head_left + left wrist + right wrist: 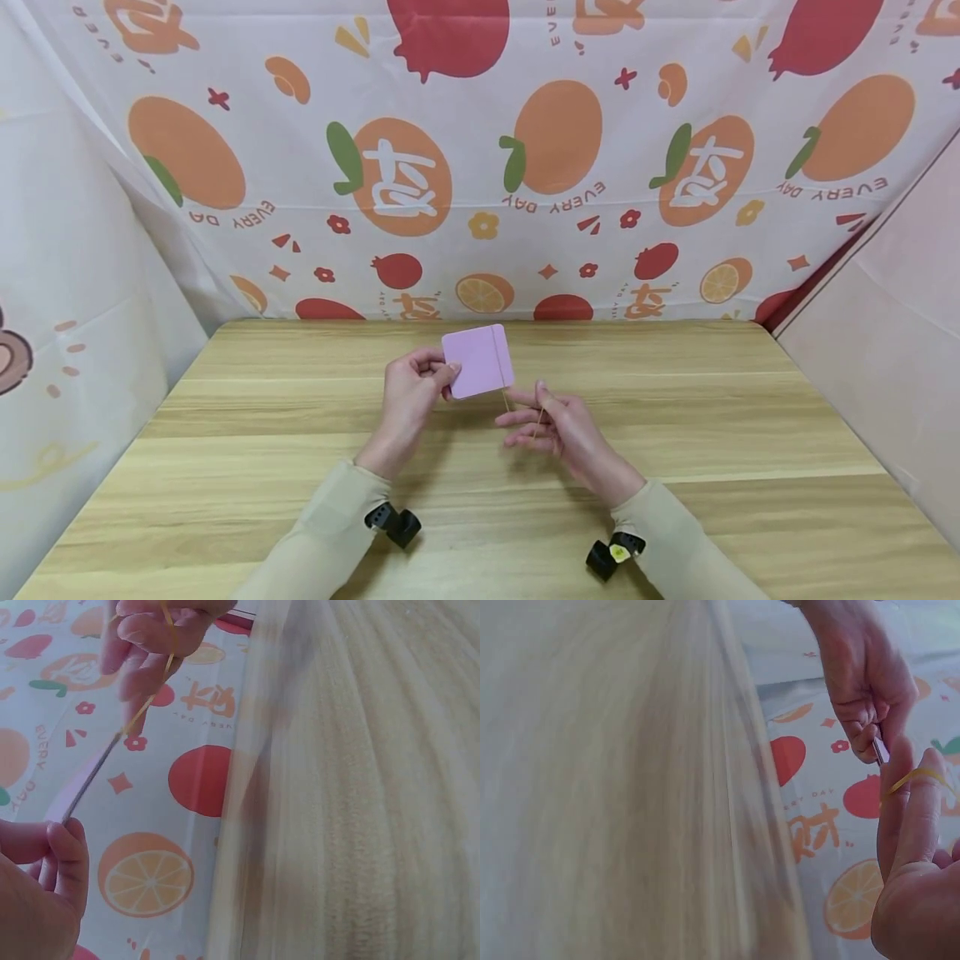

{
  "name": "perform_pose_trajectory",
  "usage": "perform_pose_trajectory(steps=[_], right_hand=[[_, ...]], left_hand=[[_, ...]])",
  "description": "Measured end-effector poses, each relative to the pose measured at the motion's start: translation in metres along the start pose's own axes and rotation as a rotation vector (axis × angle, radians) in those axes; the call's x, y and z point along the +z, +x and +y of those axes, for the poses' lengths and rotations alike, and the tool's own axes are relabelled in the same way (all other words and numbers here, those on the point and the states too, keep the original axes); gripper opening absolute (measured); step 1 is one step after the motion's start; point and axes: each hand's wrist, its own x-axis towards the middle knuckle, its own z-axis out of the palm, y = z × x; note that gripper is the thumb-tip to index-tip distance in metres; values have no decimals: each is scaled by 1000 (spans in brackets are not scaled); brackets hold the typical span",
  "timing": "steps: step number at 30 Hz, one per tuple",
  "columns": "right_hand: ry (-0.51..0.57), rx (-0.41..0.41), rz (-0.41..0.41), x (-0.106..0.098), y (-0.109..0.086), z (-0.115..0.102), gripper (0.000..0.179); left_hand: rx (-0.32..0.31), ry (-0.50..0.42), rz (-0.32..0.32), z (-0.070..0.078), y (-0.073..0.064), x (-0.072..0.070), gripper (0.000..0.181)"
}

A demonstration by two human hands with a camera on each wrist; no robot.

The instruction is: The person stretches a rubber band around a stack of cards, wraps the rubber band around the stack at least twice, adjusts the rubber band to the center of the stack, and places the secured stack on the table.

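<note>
My left hand (411,392) pinches a square pink card-like piece (472,362) at its left edge, thumb on the near face. A thin yellow rubber band (537,423) runs across the face of the square near its right side and stretches off the lower right corner. Its other end loops over my right hand (558,425), whose fingers are extended and spread just right of the square. In the right wrist view the rubber band (924,772) crosses two straight fingers near their tips. Seen edge-on in the left wrist view, the pink square (91,780) is thin.
Both hands are above a light wooden table (300,500). A white cloth with fruit prints (480,167) hangs along the table's far edge, and pale cloths (82,250) hang at the sides. A black camera (393,523) is strapped to each wrist.
</note>
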Motion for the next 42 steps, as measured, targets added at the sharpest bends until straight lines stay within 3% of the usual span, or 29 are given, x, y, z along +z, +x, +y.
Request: perform_pose_trajectory(steps=[9,14,17,23,30,38,42], right_hand=[[224,66,-49,-12,5,2,57],[305,114,-82,-16,7,3,55],[322,129,-113,-17,7,1,60],[325,116,-193,-20,5,-2,67],[328,201,-218,-23,6,-1,70],[300,190,-264,-24,6,-1,69],[279,201,-287,-24,6,-1,71]], left_hand=[[-21,-60,-108,-1,-1,1,11],[-2,5,-233,1,-1,-1,14],[39,45,-318,1,0,-3,13],[113,83,-398,2,3,-8,12],[286,300,-511,6,3,-16,7],[297,382,-546,8,2,-19,7],[354,455,-558,7,2,-19,11]])
